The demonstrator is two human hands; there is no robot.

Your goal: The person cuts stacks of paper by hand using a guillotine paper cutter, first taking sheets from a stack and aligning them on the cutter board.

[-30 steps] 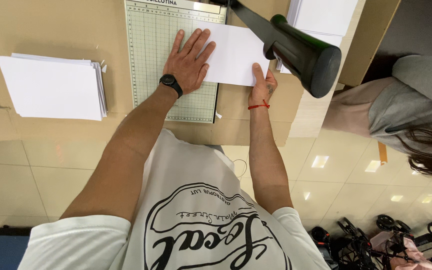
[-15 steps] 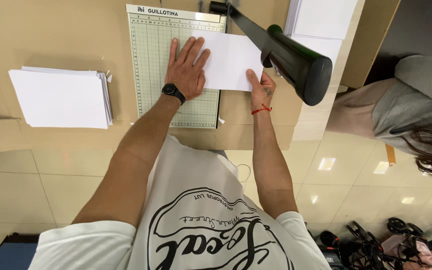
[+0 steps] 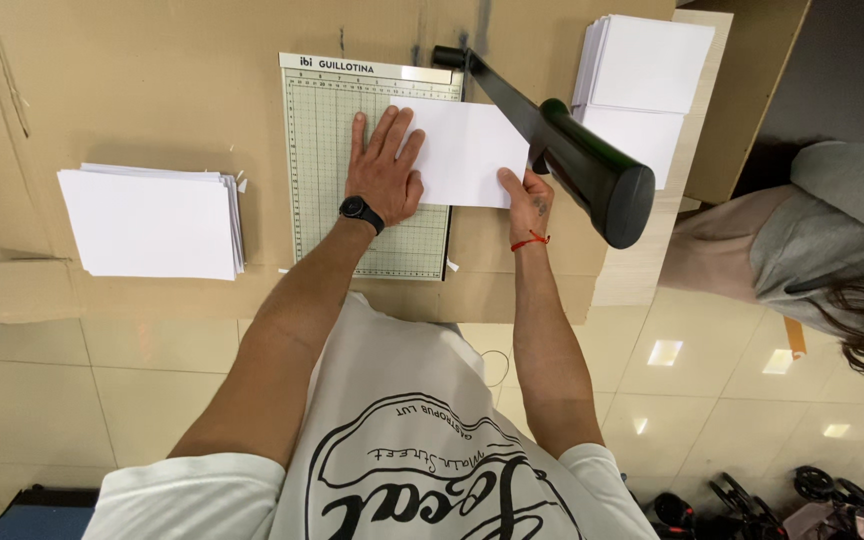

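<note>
A green gridded paper cutter [image 3: 337,150] lies on a cardboard-covered table. A white sheet of paper [image 3: 467,150] rests across its right edge. My left hand [image 3: 384,165], with a black watch on the wrist, presses flat on the sheet's left part, fingers spread. My right hand [image 3: 526,200], with a red string on the wrist, pinches the sheet's near right corner. The cutter's black blade arm [image 3: 577,160] is raised, its round handle just right of my right hand.
A stack of white paper [image 3: 152,220] lies at the left of the table. Another white stack [image 3: 642,80] sits at the far right. A seated person in grey [image 3: 832,250] is close on the right. The table's cardboard edge [image 3: 282,300] runs in front of me.
The view has shifted a little. Both hands keep their hold on the sheet and the blade arm stays raised.
</note>
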